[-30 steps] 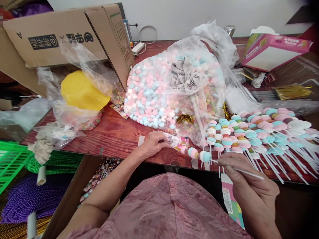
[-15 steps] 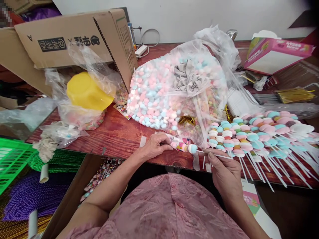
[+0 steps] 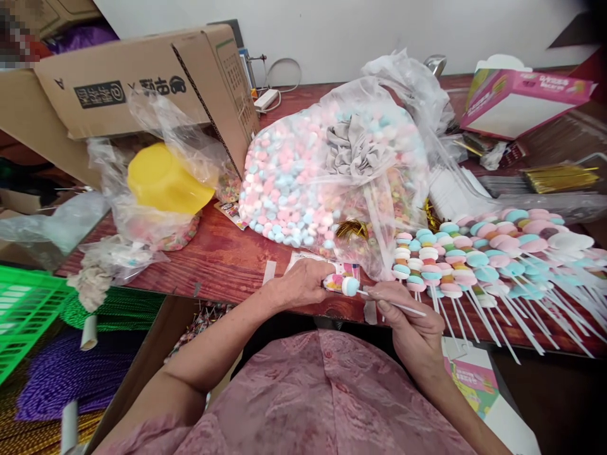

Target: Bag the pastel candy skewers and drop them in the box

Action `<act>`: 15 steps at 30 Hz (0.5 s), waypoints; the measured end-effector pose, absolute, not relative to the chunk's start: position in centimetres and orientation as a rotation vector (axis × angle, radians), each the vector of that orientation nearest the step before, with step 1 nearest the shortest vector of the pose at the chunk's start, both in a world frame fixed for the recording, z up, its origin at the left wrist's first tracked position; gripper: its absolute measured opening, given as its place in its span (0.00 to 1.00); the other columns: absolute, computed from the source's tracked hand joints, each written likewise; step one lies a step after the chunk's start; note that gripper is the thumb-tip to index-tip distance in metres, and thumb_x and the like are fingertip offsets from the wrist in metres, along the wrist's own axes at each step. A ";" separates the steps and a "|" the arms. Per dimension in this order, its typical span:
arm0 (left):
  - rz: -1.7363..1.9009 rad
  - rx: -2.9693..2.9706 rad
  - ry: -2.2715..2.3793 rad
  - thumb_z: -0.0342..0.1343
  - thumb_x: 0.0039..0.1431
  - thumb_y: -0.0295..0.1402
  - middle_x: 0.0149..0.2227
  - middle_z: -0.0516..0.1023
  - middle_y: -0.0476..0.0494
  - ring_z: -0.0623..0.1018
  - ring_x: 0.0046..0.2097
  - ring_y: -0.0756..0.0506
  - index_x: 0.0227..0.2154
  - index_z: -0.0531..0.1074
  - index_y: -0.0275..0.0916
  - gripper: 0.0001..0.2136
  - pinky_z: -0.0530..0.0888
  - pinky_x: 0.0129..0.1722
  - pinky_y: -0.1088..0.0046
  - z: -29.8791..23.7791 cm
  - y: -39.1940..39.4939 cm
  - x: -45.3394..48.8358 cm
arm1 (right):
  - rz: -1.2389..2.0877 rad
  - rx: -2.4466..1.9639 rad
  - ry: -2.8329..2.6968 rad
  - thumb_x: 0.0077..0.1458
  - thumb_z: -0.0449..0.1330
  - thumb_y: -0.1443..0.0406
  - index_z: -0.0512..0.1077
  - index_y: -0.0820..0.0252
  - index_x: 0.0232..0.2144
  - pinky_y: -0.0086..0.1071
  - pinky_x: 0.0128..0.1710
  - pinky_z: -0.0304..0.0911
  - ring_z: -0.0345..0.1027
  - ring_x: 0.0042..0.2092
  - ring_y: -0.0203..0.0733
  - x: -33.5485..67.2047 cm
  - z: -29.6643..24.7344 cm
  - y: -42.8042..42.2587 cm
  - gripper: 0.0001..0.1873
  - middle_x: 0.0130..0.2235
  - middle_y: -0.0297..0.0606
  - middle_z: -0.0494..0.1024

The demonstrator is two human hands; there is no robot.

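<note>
Now left hand clasps sleeve holding candy skewer.

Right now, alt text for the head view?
A person's left hand grips a printed wrapper while the right hand holds a candy skewer by its stick, candy end at the wrapper. Behind, on a red-brown table: a clear bag of pastel candies and rows of finished skewers.
</note>
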State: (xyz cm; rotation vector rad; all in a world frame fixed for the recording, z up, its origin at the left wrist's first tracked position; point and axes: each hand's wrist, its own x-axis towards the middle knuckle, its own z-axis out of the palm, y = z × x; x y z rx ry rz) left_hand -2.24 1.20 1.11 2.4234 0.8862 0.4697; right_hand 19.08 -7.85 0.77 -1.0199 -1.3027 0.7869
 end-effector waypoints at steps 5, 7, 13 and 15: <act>0.437 2.280 0.946 0.64 0.54 0.43 0.26 0.76 0.49 0.72 0.28 0.48 0.31 0.74 0.38 0.13 0.60 0.28 0.74 1.9 0.1 -1.0 | 0.860 -1.023 -1.235 0.55 0.63 0.66 0.82 0.49 0.37 0.40 0.41 0.72 0.76 0.40 0.43 18.3 1.1 -7.3 0.09 0.35 0.35 0.84; 0.448 2.288 0.983 0.65 0.53 0.44 0.27 0.76 0.49 0.71 0.28 0.48 0.31 0.74 0.38 0.14 0.60 0.28 0.74 2.3 -0.1 -0.6 | 0.880 -1.058 -1.202 0.56 0.63 0.65 0.82 0.49 0.36 0.39 0.40 0.73 0.76 0.38 0.43 18.0 1.1 -7.4 0.08 0.34 0.35 0.84; 0.454 2.301 1.125 0.65 0.51 0.50 0.24 0.71 0.51 0.67 0.27 0.50 0.27 0.71 0.37 0.19 0.57 0.27 0.74 2.7 -0.3 -0.8 | 0.791 -1.123 -1.033 0.55 0.64 0.65 0.82 0.51 0.36 0.38 0.42 0.71 0.76 0.38 0.41 18.3 0.1 -7.9 0.06 0.36 0.35 0.83; 0.465 2.274 1.151 0.65 0.50 0.52 0.23 0.69 0.51 0.66 0.26 0.50 0.25 0.69 0.37 0.21 0.56 0.27 0.74 2.6 -0.3 -1.2 | 0.756 -1.120 -1.007 0.55 0.64 0.65 0.82 0.51 0.35 0.37 0.41 0.70 0.76 0.38 0.41 18.7 -0.1 -7.9 0.06 0.35 0.34 0.83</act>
